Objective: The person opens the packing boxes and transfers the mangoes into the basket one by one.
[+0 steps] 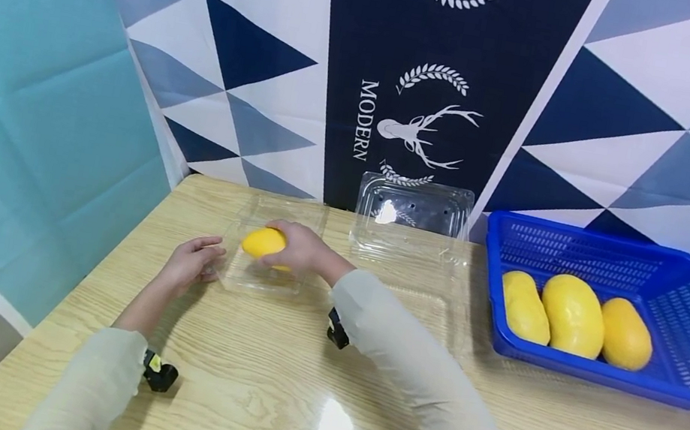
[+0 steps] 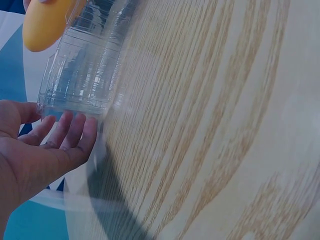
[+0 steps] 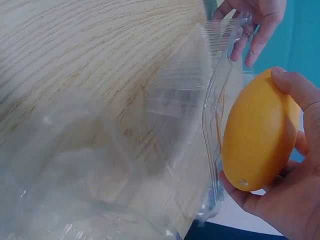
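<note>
A yellow-orange mango (image 3: 260,132) is gripped by my right hand (image 1: 301,247), the thumb on one side and the fingers round the other. It is held over a clear plastic container (image 1: 258,283) on the table, just above the rim in the right wrist view. At the container's left end, my left hand (image 2: 45,145) holds its edge, with the thumb by the rim and the fingertips against the outer wall. The container's far side is partly hidden behind my right hand in the head view.
A second clear plastic container (image 1: 408,245) stands with its lid raised against the patterned wall. On the right, a blue basket (image 1: 685,394) bears a few large yellow mangoes (image 1: 573,314). The wooden table (image 1: 246,396) stretches in front, reflecting a bright light.
</note>
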Tool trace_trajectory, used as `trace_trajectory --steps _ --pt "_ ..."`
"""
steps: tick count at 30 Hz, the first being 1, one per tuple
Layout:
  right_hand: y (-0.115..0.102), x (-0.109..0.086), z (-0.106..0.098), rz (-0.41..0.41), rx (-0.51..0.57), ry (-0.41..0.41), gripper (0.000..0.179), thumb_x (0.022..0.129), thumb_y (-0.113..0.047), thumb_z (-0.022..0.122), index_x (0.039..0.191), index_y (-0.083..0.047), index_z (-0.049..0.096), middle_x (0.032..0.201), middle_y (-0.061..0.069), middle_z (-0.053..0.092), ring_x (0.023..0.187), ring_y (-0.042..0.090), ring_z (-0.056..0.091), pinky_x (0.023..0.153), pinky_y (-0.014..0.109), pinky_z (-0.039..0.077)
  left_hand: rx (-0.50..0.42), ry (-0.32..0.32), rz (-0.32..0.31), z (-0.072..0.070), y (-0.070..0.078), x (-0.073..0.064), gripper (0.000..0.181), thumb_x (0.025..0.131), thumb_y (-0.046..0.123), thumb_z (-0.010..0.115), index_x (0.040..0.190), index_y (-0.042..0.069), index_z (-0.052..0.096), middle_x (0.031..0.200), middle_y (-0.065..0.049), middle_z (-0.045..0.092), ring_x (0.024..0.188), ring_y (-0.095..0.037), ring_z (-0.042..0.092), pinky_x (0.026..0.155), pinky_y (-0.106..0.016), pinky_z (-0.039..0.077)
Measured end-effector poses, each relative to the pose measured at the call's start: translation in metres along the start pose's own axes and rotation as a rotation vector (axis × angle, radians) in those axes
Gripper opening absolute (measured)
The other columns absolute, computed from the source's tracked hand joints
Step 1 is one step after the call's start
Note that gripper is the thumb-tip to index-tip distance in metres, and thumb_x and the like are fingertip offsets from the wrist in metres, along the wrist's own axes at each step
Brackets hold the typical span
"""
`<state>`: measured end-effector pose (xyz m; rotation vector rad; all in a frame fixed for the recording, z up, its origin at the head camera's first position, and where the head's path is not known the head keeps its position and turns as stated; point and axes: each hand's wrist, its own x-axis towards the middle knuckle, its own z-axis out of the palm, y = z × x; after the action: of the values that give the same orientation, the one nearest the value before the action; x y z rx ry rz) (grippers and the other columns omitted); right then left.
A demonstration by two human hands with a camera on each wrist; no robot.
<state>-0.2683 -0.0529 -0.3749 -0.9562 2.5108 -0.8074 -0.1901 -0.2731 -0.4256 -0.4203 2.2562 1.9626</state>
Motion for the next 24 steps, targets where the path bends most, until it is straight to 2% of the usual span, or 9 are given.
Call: trace_trajectory --steps 3,7,11,18,24 --pt "0.001 -0.002 -0.002 -0.009 -0.017 0.005 0.072 0.079 -0.032 0.071 0.141 -0.012 0.041 0.128 0.006 0.056 0.1 0.019 0.052 0.084 0.03 0.044 0.003 -0.014 0.016 -0.001 0.0 -0.002 0.052 0.097 0.025 0.048 0.141 0.001 0.035 0.128 -0.013 0.054 0.09 -0.007 0.056 0.07 -0.019 0.054" --pt "0.003 -0.004 -0.006 -0.017 -0.029 0.019 0.072 0.079 -0.032 0.071 0.141 -0.011 0.041 0.128 0.007 0.056 0.102 0.02 0.053 0.086 0.031 0.044 0.043 -0.009 -0.016 -0.001 -0.001 0.001 0.05 0.099 0.024 0.042 0.143 0.002 0.032 0.14 -0.02 0.043 0.099 -0.01 0.054 0.074 -0.018 0.053" --pt "0.006 -0.007 -0.01 -0.027 -0.023 0.031 0.072 0.079 -0.031 0.072 0.14 -0.01 0.041 0.129 0.008 0.056 0.102 0.02 0.054 0.086 0.032 0.045 0.054 -0.01 -0.044 0.0 -0.001 0.003 0.049 0.101 0.021 0.038 0.145 0.002 0.029 0.144 -0.021 0.038 0.108 -0.015 0.052 0.076 -0.018 0.052" --pt "0.01 -0.015 -0.015 -0.024 -0.018 0.038 0.071 0.079 -0.03 0.072 0.141 -0.012 0.041 0.131 0.008 0.055 0.102 0.02 0.053 0.086 0.031 0.044 0.061 -0.014 -0.04 0.0 0.001 0.002 0.049 0.101 0.022 0.038 0.145 0.003 0.029 0.144 -0.021 0.038 0.113 -0.021 0.053 0.077 -0.019 0.052" --pt "0.01 -0.023 -0.022 -0.019 -0.04 0.042 0.071 0.079 -0.031 0.071 0.141 -0.011 0.041 0.133 0.007 0.054 0.102 0.02 0.053 0.087 0.032 0.044 0.06 -0.019 -0.037 0.0 0.0 0.002 0.049 0.101 0.023 0.037 0.145 0.003 0.028 0.144 -0.021 0.038 0.111 -0.018 0.054 0.077 -0.019 0.052"
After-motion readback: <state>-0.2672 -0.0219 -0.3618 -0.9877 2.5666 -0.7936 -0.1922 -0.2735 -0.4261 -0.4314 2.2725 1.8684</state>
